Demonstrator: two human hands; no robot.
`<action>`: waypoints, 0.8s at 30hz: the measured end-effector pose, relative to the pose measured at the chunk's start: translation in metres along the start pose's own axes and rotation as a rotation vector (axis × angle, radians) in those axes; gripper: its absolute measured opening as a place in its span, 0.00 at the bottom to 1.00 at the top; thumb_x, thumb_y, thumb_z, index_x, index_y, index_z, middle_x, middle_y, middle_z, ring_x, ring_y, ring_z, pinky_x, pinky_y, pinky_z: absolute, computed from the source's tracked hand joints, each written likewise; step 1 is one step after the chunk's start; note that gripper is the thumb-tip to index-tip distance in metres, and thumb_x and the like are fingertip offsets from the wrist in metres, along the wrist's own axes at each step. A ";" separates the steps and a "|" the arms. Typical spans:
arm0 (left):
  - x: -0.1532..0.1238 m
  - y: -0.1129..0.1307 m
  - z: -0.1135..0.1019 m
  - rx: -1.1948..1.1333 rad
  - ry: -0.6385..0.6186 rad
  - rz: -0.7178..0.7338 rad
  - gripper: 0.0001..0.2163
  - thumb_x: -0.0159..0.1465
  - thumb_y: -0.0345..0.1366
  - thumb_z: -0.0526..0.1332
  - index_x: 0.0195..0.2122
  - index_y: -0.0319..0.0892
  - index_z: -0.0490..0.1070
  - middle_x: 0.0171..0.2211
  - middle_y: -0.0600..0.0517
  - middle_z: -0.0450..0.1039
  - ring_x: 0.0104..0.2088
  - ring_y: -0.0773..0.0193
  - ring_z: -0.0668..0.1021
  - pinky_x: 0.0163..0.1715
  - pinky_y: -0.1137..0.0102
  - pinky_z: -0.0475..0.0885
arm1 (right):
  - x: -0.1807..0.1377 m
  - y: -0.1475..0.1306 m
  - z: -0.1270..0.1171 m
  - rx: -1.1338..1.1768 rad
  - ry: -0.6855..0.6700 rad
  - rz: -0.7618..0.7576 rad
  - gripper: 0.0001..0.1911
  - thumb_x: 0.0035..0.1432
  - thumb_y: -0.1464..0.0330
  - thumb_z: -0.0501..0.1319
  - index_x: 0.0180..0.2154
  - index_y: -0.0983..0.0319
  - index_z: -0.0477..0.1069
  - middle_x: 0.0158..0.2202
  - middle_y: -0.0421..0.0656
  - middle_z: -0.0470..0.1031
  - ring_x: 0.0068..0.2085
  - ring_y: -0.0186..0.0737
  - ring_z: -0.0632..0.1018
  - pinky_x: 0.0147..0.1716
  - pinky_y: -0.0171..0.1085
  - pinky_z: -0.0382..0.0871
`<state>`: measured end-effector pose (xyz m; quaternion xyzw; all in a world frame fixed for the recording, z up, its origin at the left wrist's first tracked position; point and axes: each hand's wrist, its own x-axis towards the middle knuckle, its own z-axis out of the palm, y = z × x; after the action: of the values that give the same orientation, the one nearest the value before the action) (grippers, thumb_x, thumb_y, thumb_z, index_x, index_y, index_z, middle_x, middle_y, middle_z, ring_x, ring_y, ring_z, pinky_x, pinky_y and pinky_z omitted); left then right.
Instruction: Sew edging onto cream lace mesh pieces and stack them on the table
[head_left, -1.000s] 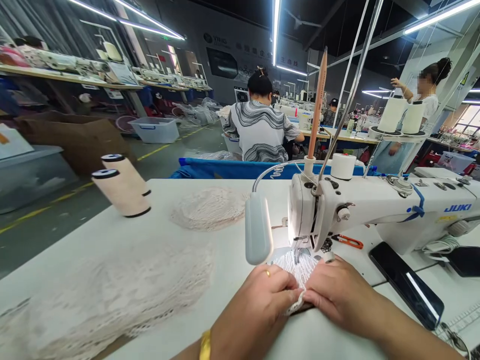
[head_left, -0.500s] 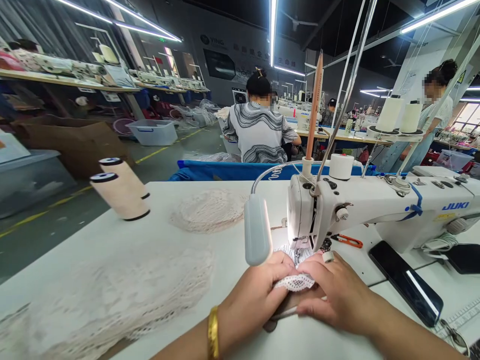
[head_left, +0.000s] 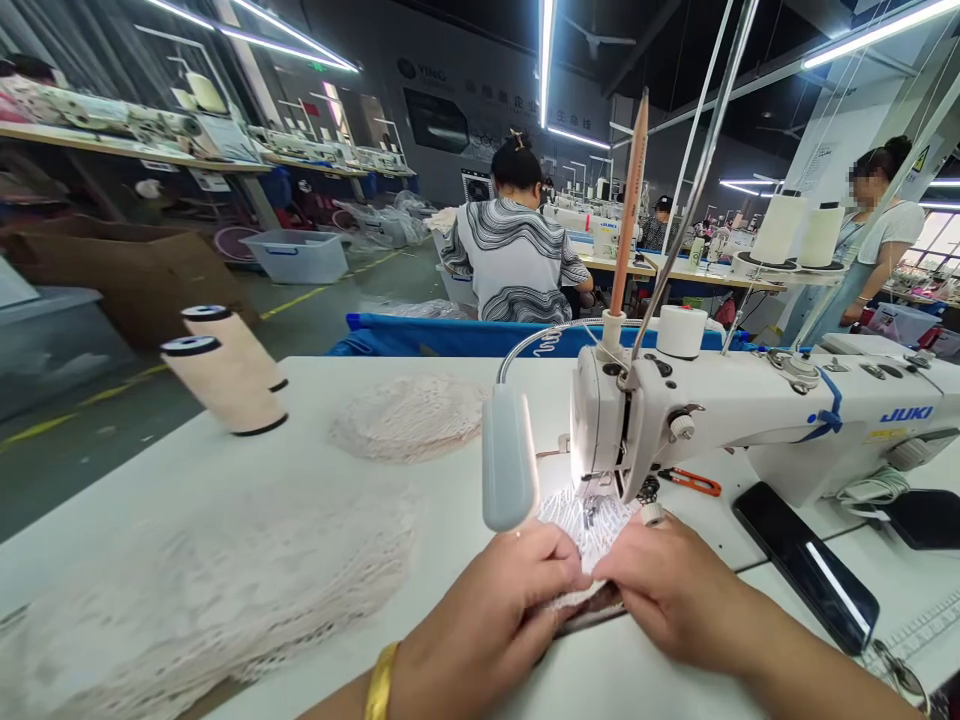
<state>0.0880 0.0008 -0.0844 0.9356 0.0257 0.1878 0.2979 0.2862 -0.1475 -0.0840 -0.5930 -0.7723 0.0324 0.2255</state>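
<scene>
White lace fabric (head_left: 592, 525) lies gathered under the presser foot of a white sewing machine (head_left: 690, 400). My left hand (head_left: 517, 590) pinches the near left edge of this lace, fingers closed. Opposite it, my right hand (head_left: 667, 585) grips the near right edge between thumb and fingers. The two hands almost meet in front of the needle. A lit lamp (head_left: 508, 460) hangs just left of the machine head. The hands hide part of the lace's near edge.
A lace pile (head_left: 210, 590) and a round lace piece (head_left: 409, 415) lie left, with thread cones (head_left: 229, 385) behind. Orange thread snips (head_left: 690, 482), a phone (head_left: 806, 565) and a ruler (head_left: 922, 625) lie right. A seated co-worker (head_left: 517, 245) is ahead; another person (head_left: 885, 230) stands right.
More lace now shows spread out under the machine head. The lace's scalloped edge between my hands has gone from view. My left hand has shifted slightly left; my right hand's fingers have drawn together.
</scene>
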 end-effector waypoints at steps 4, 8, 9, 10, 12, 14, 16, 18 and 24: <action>-0.012 0.008 0.003 0.179 0.103 0.120 0.12 0.76 0.29 0.57 0.45 0.49 0.81 0.41 0.51 0.82 0.39 0.58 0.80 0.39 0.66 0.73 | -0.005 -0.004 -0.003 -0.099 -0.067 -0.043 0.11 0.61 0.79 0.62 0.40 0.58 0.76 0.40 0.41 0.79 0.40 0.43 0.74 0.40 0.41 0.61; -0.012 0.009 0.005 0.241 0.123 0.129 0.13 0.77 0.29 0.55 0.44 0.48 0.80 0.41 0.51 0.82 0.39 0.58 0.80 0.38 0.65 0.72 | -0.005 -0.003 -0.003 -0.143 -0.059 -0.016 0.09 0.64 0.79 0.62 0.40 0.59 0.75 0.40 0.40 0.80 0.40 0.43 0.74 0.41 0.42 0.60; -0.011 0.008 0.006 0.248 0.126 0.121 0.14 0.78 0.29 0.54 0.44 0.47 0.80 0.41 0.52 0.82 0.39 0.59 0.80 0.38 0.65 0.71 | -0.004 -0.003 -0.003 -0.155 -0.049 -0.011 0.09 0.64 0.79 0.61 0.39 0.59 0.75 0.39 0.40 0.80 0.40 0.43 0.73 0.41 0.42 0.60; -0.011 0.006 0.007 0.251 0.128 0.117 0.15 0.78 0.29 0.54 0.43 0.47 0.80 0.41 0.52 0.81 0.38 0.59 0.80 0.37 0.65 0.70 | -0.004 -0.002 -0.002 -0.171 -0.036 -0.007 0.09 0.64 0.79 0.61 0.39 0.59 0.75 0.38 0.40 0.79 0.39 0.43 0.73 0.41 0.42 0.60; -0.009 0.000 0.010 0.254 0.153 0.118 0.16 0.78 0.29 0.52 0.41 0.46 0.79 0.41 0.51 0.81 0.38 0.59 0.80 0.36 0.65 0.68 | -0.004 0.000 0.000 -0.198 -0.010 0.000 0.09 0.64 0.79 0.61 0.38 0.59 0.74 0.37 0.41 0.79 0.39 0.44 0.72 0.41 0.42 0.61; -0.008 -0.006 0.014 0.250 0.187 0.129 0.17 0.79 0.30 0.50 0.41 0.46 0.78 0.41 0.51 0.81 0.38 0.59 0.80 0.36 0.64 0.67 | -0.003 0.002 0.001 -0.210 0.010 0.014 0.10 0.63 0.80 0.61 0.38 0.59 0.75 0.37 0.42 0.79 0.40 0.45 0.72 0.41 0.42 0.62; -0.006 -0.011 0.016 0.250 0.210 0.126 0.17 0.79 0.31 0.50 0.41 0.46 0.79 0.40 0.51 0.81 0.37 0.59 0.79 0.37 0.64 0.67 | -0.003 0.004 0.003 -0.201 0.019 0.034 0.11 0.62 0.80 0.61 0.40 0.59 0.76 0.39 0.43 0.80 0.41 0.47 0.73 0.41 0.42 0.63; -0.003 -0.011 0.017 0.269 0.219 0.125 0.17 0.79 0.30 0.50 0.43 0.46 0.80 0.41 0.51 0.81 0.37 0.59 0.78 0.37 0.64 0.67 | -0.004 0.005 0.004 -0.180 0.039 0.043 0.13 0.62 0.81 0.61 0.42 0.59 0.76 0.43 0.45 0.82 0.43 0.48 0.74 0.42 0.42 0.65; 0.000 0.001 0.009 0.341 0.222 0.223 0.17 0.78 0.27 0.50 0.40 0.44 0.78 0.39 0.50 0.83 0.37 0.57 0.81 0.36 0.63 0.70 | -0.005 0.002 0.004 -0.142 0.037 -0.015 0.13 0.64 0.81 0.61 0.43 0.59 0.75 0.50 0.43 0.84 0.47 0.47 0.76 0.47 0.44 0.67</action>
<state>0.0911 -0.0048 -0.0910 0.9430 -0.0140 0.3144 0.1082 0.2870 -0.1507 -0.0893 -0.6022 -0.7727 -0.0351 0.1975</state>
